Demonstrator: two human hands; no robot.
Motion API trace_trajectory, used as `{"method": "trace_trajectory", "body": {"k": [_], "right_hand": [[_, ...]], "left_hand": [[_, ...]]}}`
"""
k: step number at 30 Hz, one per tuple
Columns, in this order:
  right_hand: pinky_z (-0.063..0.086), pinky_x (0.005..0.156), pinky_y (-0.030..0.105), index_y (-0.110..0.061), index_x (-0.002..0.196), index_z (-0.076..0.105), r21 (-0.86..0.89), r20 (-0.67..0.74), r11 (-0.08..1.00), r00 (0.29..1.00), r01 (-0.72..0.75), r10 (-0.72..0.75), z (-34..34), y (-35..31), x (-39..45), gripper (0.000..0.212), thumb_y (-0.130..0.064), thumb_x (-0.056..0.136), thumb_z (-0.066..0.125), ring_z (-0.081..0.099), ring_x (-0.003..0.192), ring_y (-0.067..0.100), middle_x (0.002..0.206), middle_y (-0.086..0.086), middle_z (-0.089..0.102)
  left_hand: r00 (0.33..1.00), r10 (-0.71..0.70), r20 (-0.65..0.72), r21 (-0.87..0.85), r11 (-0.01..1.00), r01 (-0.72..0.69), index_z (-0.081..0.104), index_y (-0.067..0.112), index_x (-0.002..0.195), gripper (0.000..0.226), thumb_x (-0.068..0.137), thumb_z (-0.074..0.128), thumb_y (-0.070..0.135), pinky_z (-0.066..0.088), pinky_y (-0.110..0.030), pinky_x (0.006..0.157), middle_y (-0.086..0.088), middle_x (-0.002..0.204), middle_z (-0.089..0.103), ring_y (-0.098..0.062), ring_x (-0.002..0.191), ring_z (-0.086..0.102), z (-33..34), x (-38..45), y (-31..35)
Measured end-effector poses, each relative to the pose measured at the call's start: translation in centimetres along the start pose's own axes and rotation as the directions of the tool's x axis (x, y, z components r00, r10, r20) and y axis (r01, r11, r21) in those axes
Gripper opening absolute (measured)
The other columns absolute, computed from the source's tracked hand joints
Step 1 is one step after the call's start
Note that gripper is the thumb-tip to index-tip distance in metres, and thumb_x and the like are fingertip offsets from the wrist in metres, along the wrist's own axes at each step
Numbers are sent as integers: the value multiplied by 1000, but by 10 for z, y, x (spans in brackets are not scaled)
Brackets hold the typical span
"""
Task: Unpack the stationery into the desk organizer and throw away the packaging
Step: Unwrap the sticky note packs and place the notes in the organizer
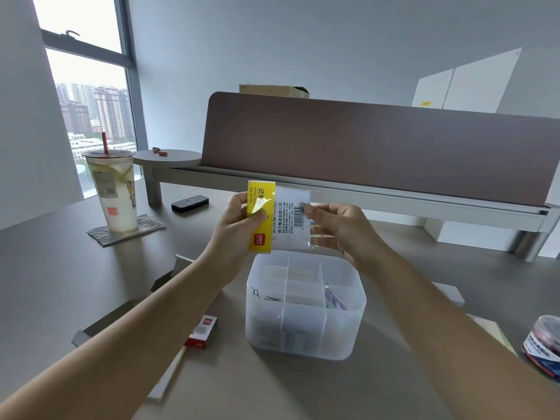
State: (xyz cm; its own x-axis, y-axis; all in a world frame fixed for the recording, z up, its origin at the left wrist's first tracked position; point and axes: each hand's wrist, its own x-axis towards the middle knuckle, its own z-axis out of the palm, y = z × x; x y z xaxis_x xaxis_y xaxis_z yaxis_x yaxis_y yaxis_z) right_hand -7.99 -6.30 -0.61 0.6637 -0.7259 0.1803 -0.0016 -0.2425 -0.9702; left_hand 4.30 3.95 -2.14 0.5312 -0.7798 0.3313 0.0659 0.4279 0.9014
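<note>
Above the desk organizer (306, 310), left hand (239, 225) fingers pinch the sticky-note packet (266, 219); right hand (339, 228) fingers pinch its clear wrapper.

The packet (274, 218) in my left grip (239, 219) is bright yellow along one side with a small red logo, the rest clear film over white, printed in black text with a barcode. My organizer (306, 307) is frosted translucent white. The counter (60, 268) is plain grey-beige. The small box (202, 330) is red and white. The cup (113, 189) holds a pale creamy drink with a red straw. The divider panel (378, 147) is muted brown.
</note>
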Motion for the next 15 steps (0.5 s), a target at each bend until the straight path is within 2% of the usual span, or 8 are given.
{"method": "trace_trajectory", "body": {"k": [4,7,9,12,15], "right_hand": [[57,64,27,-14,76,61,113,87,992,995,-63,54,-1,-3,-1,14,-27,81,60,61,71,22,80,6,67],[52,89,43,-9,79,62,141,45,988,997,-63,57,-1,-2,4,15,-24,79,63,59,86,28,104,25,66],[48,96,46,-6,78,63,137,9,988,998,-69,68,-1,-1,7,17,-23,77,66,56,91,29,112,30,61],[51,82,34,-7,78,62,148,7,985,996,-92,92,-4,1,10,16,-22,76,67,56,91,27,98,20,63],[53,62,21,-7,83,61,193,8,975,994,-108,108,-9,1,11,13,-20,78,64,58,86,24,91,13,61]], "left_hand": [[998,-31,46,-2,1000,31,48,17,87,21,91,38,0,54,-17,52,-2,88,59,-17,81,59,1,0,-2],[998,-51,33,7,999,50,48,16,86,19,90,40,0,54,-17,49,-4,89,59,-18,80,59,1,0,-3],[998,-61,12,10,998,61,48,16,85,17,90,40,1,52,-15,45,-4,88,59,-19,79,58,1,1,-2],[996,-85,-9,21,996,85,49,14,89,14,91,41,3,53,-16,46,-4,88,59,-19,79,58,-1,2,-3],[990,-123,-74,35,991,126,48,10,102,13,91,43,6,55,-24,55,-2,88,60,-18,79,59,-8,6,-4]]}}
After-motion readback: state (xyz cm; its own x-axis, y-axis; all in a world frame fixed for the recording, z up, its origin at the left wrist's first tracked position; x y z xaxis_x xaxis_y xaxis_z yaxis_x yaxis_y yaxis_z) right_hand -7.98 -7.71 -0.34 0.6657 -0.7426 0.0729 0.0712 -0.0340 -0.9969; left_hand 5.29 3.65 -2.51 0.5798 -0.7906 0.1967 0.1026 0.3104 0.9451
